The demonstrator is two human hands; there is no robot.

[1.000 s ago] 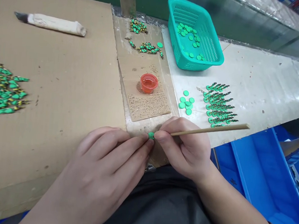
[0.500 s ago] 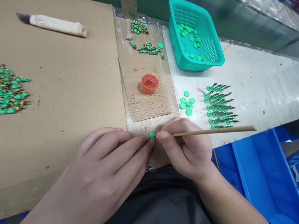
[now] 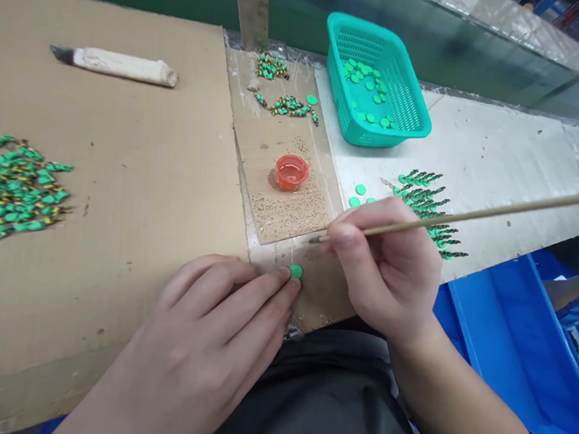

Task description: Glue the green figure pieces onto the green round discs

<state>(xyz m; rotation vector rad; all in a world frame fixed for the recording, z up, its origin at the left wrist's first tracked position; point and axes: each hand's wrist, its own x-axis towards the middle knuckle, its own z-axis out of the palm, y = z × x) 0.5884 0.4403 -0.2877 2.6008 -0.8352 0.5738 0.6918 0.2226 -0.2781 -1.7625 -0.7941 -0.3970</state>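
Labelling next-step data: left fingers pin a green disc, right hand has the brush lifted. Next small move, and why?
Probably dip the brush tip in the orange cup. The right hand holds the tip off the green disc, pointing toward the cup just beyond, while the left hand pins the disc on the cardboard.

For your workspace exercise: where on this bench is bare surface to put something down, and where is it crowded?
Free: brown cardboard between the wrapped knife, green pile and left hand; white surface right of the basket. Crowded: around the red cup, green discs, right hand.
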